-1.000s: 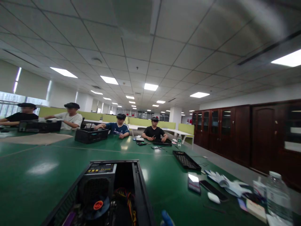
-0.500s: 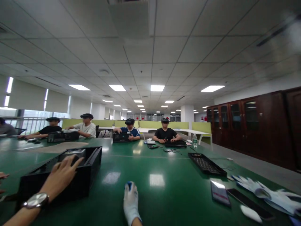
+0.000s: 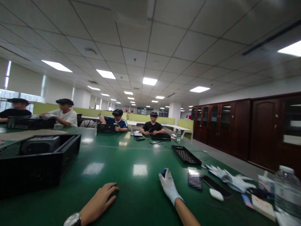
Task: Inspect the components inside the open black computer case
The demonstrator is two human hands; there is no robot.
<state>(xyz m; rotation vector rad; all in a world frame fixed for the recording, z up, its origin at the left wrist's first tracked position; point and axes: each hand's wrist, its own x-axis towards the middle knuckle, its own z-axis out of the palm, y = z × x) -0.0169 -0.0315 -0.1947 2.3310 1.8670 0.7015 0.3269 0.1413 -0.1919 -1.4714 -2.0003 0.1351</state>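
My left hand [image 3: 98,201], bare and with a silver watch at the wrist, is over the green table [image 3: 131,207]. Its fingers are stretched forward and nothing is in them. To its left stands an open black computer case [image 3: 30,175] with a boxy dark unit, likely a power supply [image 3: 41,144], inside. My right hand [image 3: 169,185] wears a white glove with blue on the palm side. Its fingers are curled together, and whatever they may hold is hidden. A phone with a blurred-out screen [image 3: 195,179] lies just right of it.
At the right lie a black phone [image 3: 217,186], a white earbud case [image 3: 216,194], spare white gloves [image 3: 231,179] and a large water bottle [image 3: 287,191]. A black tray-like panel [image 3: 186,154] sits farther back. Several people work across the table, one at another case [image 3: 107,128].
My left hand has come off the computer case and moved right, over the table. My right hand now appears farther right. The view has turned to the right.
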